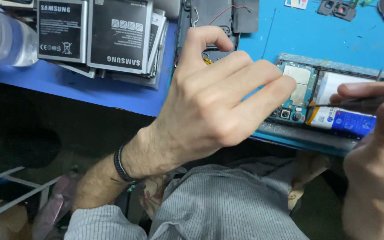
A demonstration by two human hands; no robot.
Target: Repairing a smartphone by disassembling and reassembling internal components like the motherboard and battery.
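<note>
Fingers (263, 84) of the left hand (210, 106) curl loosely, slightly apart, over the near end of an opened phone (298, 95); whether their tips press on it I cannot tell, since the hand hides that spot. A dark braided band (122, 163) circles the left wrist.

The right hand (374, 133) comes in from the right edge, its fingers pinched together on a thin dark tool (347, 104) whose fine tip reaches the seam between the phone's circuit board and its battery (343, 115). That battery is a flat rectangle, white on its far part with a blue label along the near edge and a narrow orange strip at its left end. Silver metal shields (299, 75) cover part of the green board, and small round camera lenses sit at its near corner.

The phone lies near the front edge of the blue tabletop (290, 35). At the far left a stack of loose batteries (107, 35) rests on the same surface: flat grey-black rectangles with white printed labels and small white symbols, the top two side by side. Left of the stack a clear plastic bottle (3, 38) lies blurred. Behind the left hand sits a dark phone frame with red wire (227, 11). Grey striped shirt fabric (227, 204) fills the bottom.
</note>
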